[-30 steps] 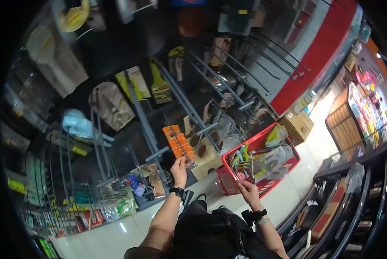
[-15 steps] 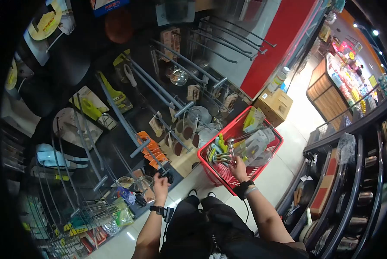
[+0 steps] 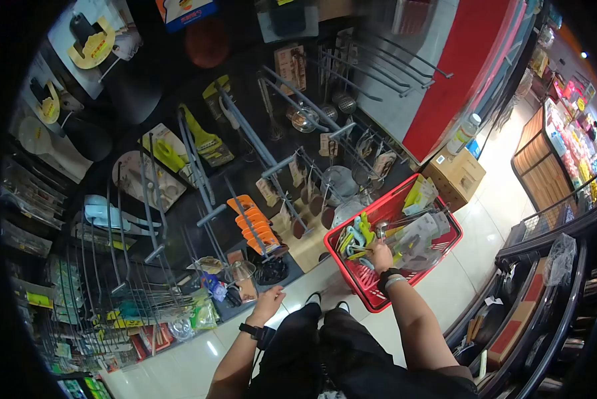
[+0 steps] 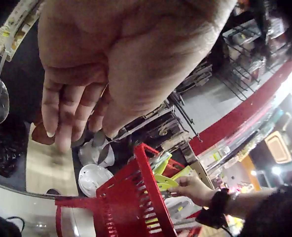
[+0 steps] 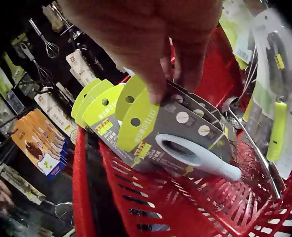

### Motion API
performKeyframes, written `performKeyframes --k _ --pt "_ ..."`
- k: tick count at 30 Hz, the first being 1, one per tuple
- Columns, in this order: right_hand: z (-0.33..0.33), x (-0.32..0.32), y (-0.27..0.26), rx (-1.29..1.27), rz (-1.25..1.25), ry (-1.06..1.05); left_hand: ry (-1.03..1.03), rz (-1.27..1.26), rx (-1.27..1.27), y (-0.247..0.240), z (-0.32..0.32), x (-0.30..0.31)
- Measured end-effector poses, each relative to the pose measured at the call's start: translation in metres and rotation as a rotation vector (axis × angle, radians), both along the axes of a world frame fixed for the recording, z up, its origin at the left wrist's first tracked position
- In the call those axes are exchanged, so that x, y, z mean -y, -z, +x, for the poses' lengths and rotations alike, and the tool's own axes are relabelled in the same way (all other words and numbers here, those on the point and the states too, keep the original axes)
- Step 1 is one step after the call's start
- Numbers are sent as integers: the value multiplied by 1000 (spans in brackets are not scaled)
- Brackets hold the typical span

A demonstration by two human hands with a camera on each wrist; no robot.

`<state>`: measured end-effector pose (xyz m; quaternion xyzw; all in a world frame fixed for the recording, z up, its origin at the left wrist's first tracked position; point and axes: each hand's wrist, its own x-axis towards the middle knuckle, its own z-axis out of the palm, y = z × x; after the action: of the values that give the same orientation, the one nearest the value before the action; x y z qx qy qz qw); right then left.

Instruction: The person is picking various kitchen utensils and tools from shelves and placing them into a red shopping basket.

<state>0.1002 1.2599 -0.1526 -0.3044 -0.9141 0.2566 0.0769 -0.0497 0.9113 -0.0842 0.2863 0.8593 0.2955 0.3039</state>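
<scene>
A red basket (image 3: pixel 371 307) stands on the floor, holding green-and-grey carded utensils (image 5: pixel 141 128) and clear packages (image 3: pixel 421 239). My right hand (image 3: pixel 381 257) reaches into it; in the right wrist view, the fingers of that hand (image 5: pixel 156 44) pinch the top edge of the cards, one with a pale handle. My left hand (image 3: pixel 268 304) is in the air left of the basket, below the orange packages (image 3: pixel 253 223) on their hook. In the left wrist view, the left hand (image 4: pixel 101 74) has loosely bent fingers and holds nothing.
Long metal hooks (image 3: pixel 245 133) stick out from the dark display wall. A cardboard box (image 3: pixel 454 174) with a bottle (image 3: pixel 463 133) on it stands behind the basket. Shelves with pans (image 3: pixel 491 312) line the right side, and packaged goods (image 3: pixel 205 312) lie low at left.
My left hand has moved away from the orange packages and down. My right hand has gone from the basket's near rim into the basket, onto the carded utensils.
</scene>
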Motion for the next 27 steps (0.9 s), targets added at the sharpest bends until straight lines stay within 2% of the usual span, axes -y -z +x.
performKeyframes --k 5,9,11,13,15,17,19,20,21,22,23,25,26,27 --pt "25 -10 -21 -137 -25 -38 190 123 -87 6 13 -31" --pt "53 -19 -70 -256 -86 -63 282 179 -3 -10 27 -73" --pt "64 -25 -85 -344 -215 -8 317 190 15 -17 33 -95" --pt "72 -28 -104 -377 -207 -13 404 186 39 -19 39 -116" --pt "77 -30 -125 -413 -292 -12 392 285 81 -25 49 -137" --pt "81 -28 -152 -446 -266 -25 373 381 122 -35 57 -156" --pt "82 -26 -178 -471 -197 -34 404 346 -20 -49 63 -174" --pt "83 -24 -193 -493 -239 -13 401 350 -25 -56 66 -181" --pt "85 -24 -203 -496 -236 -20 402 412 -134 -63 68 -188" --pt "85 -23 -211 -532 -349 13 399 473 -245 -69 71 -193" --pt "85 -23 -220 -567 -464 43 390 476 -252 -77 72 -196" --pt "86 -22 -245 -588 -618 30 459 502 -118 -94 73 -202" --pt "84 -23 -249 -646 -689 36 477 482 54 -104 73 -202" --pt "83 -25 -251 -701 -763 39 457 486 39 -105 74 -203"
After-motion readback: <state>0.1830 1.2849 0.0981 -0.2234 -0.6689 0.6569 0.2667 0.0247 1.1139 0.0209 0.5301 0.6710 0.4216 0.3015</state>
